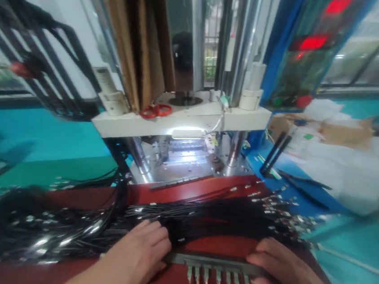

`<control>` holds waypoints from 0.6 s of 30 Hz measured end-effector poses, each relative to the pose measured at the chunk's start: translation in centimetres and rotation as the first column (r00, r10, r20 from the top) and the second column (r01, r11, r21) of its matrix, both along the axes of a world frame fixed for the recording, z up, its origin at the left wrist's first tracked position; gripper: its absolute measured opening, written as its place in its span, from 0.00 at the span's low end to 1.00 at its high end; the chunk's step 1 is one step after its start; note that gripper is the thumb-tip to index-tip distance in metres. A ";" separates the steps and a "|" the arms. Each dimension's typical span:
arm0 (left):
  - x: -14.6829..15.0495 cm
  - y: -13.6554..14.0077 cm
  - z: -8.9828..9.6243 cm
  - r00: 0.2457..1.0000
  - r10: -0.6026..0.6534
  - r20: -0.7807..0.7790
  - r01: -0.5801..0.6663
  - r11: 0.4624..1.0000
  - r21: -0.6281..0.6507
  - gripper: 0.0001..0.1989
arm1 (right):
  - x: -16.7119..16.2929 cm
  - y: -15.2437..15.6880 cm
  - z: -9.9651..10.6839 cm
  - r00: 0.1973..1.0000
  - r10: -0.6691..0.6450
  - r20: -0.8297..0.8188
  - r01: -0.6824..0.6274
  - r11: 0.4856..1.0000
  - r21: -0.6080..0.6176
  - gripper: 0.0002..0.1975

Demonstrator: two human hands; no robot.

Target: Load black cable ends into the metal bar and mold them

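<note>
A long dark metal bar (212,263) lies level across the near side of the red tabletop. From its lower edge hangs a row of several metal cable connectors (219,278), their thin black wires running down out of the picture. The fingers of my left hand (144,252) are closed round the bar's left end. At the other end my right hand (286,272) grips it with thumb below and fingers above. Just beyond the hands, a thick bundle of black cables (218,219) lies across the table, its metal-tipped ends fanned out at the right.
Behind the table stands a press with a lit lower plate (188,155) and a white crossbeam (178,118) carrying red-handled scissors (156,111). More black cables (31,229) are heaped at left. Dark tweezers (306,190) lie on a blue surface (295,171) at right.
</note>
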State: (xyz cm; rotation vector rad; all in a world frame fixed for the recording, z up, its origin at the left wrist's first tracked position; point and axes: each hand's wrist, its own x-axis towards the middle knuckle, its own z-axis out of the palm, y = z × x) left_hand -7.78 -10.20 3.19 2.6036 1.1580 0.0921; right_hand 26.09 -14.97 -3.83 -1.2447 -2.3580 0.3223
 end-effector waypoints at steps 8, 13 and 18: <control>-1.7 5.9 1.3 0.788 0.434 0.436 -0.346 0.899 -0.270 0.07 | -1.8 12.1 6.5 0.968 -0.136 -0.212 0.115 0.987 -0.108 0.11; 0.1 15.8 -1.1 0.205 0.744 0.636 -0.377 0.660 -0.650 0.02 | -6.2 23.7 6.1 0.849 -0.350 -0.395 0.308 0.936 -0.167 0.11; 0.9 23.1 -3.1 0.012 0.802 0.598 -0.439 0.541 -0.717 0.10 | -8.8 30.4 3.6 0.816 -0.477 -0.327 0.427 0.878 -0.217 0.10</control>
